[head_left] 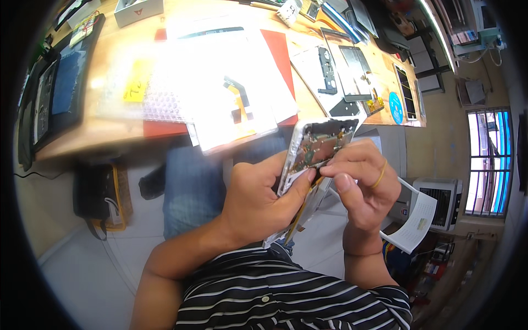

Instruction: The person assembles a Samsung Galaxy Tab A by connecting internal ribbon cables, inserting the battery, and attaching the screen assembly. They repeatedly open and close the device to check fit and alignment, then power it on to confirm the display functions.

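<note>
My left hand (256,198) grips an opened tablet (324,144) by its pale frame, its thumb lying along the near edge. The tablet is tilted, with a bare circuit board facing up inside the frame. Below it hangs a thin panel (301,220) with a yellowish edge, partly hidden by my hands; I cannot tell how it is joined. My right hand (367,184) has its fingers curled in, the tips at the tablet's lower edge beside my left thumb. What those fingertips pinch is too small to make out. A yellow ring sits on one right finger.
On the wooden table (118,118) lie glaring white sheets, an orange flex cable (240,104), bubble wrap (164,104) and a glass panel (346,63). A phone (406,91) lies at its right end. A white chair (413,220) and an air cooler (437,198) stand to the right.
</note>
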### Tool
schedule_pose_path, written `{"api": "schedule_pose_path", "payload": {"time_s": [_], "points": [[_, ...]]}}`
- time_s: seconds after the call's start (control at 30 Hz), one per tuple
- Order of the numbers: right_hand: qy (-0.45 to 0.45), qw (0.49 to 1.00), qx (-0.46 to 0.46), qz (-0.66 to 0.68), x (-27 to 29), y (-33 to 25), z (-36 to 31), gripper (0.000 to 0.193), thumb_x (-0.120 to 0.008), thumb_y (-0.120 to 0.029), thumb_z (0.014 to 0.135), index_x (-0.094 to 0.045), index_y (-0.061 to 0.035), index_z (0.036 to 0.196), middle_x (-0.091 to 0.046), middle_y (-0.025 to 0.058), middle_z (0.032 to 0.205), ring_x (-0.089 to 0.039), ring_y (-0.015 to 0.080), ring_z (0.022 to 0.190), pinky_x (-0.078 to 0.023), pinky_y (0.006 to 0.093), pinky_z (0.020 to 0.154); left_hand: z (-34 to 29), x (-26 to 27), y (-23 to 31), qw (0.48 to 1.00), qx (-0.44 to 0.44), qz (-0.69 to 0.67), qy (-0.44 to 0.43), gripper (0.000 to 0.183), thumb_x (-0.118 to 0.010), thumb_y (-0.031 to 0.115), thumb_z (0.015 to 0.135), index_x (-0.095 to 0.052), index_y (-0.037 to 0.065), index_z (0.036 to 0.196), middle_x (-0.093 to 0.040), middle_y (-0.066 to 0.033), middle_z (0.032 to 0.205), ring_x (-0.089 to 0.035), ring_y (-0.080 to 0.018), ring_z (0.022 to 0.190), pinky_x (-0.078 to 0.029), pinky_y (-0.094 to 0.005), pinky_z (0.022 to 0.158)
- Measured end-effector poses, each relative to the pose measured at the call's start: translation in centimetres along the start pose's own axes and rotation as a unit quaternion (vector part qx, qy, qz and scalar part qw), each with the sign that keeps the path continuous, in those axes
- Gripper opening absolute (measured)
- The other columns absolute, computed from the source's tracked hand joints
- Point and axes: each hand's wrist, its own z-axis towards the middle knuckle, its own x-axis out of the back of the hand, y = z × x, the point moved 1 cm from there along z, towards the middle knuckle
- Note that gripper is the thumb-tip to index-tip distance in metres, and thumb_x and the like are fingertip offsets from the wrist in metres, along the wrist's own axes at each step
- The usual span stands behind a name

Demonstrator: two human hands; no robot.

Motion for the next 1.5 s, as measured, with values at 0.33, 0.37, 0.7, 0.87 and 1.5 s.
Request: {"api": "schedule_pose_path", "payload": {"time_s": [0.33, 0.37, 0.7, 0.87, 1.5], "points": [[-0.021, 0.973, -0.210, 0.097, 1.2, -0.2, 1.5, 0.026, -0.090, -0.005, 0.071, -0.066, -0.0009, 0.081, -0.068, 0.0031, 0.079, -0.063, 0.0090, 0.075, -0.052, 0.0231, 0.072, -0.3, 0.0, 0.2, 0.994, -0.082, 0.071, -0.017, 0.032, -0.068, 0.007, 0.092, -0.067, 0.002, 0.123, -0.069, -0.0086, 0.069, -0.067, -0.0151, 0.054, -0.049, -0.0292, 0.051], [-0.027, 0.970, -0.223, 0.098, 1.4, -0.1, 1.6, 0.028, -0.091, -0.007, 0.070, -0.066, -0.0014, 0.080, -0.066, 0.0021, 0.078, -0.062, 0.0086, 0.074, -0.051, 0.0228, 0.070, -0.2, -0.1, 0.2, 0.993, -0.087, 0.074, -0.017, 0.032, -0.068, 0.007, 0.091, -0.067, 0.003, 0.123, -0.069, -0.0087, 0.069, -0.068, -0.0165, 0.054, -0.050, -0.0298, 0.050], [0.016, 0.990, -0.141, -0.012, 1.3, 1.6, 2.2, 0.066, -0.099, -0.025, 0.053, -0.064, -0.0071, 0.105, -0.058, -0.0035, 0.092, -0.048, 0.0073, 0.076, -0.038, 0.0222, 0.069, -0.3, -0.2, 1.8, 0.987, -0.076, 0.140, -0.025, 0.030, -0.069, 0.005, 0.091, -0.069, 0.001, 0.120, -0.072, -0.0104, 0.073, -0.069, -0.0143, 0.057, -0.050, -0.0271, 0.052], [-0.013, 0.985, -0.167, 0.033, 1.4, 2.3, 2.0, 0.068, -0.099, -0.025, 0.052, -0.067, -0.0059, 0.109, -0.058, -0.0028, 0.095, -0.047, 0.0072, 0.076, -0.039, 0.0208, 0.068, -0.4, -0.4, 1.8, 0.985, -0.087, 0.149, -0.029, 0.034, -0.069, 0.006, 0.090, -0.066, 0.001, 0.124, -0.070, -0.0095, 0.071, -0.067, -0.0186, 0.053, -0.050, -0.0296, 0.049], [-0.032, 0.981, -0.158, 0.107, 1.2, 2.9, 2.1, 0.068, -0.100, -0.017, 0.053, -0.067, -0.0027, 0.111, -0.061, -0.0009, 0.099, -0.051, 0.0074, 0.081, -0.044, 0.0220, 0.075, -0.8, -0.4, 1.6, 0.957, -0.165, 0.237, -0.013, 0.041, -0.070, 0.017, 0.088, -0.060, -0.006, 0.120, -0.059, -0.0114, 0.054, -0.062, -0.0257, 0.046, -0.047, -0.0366, 0.044]]}}
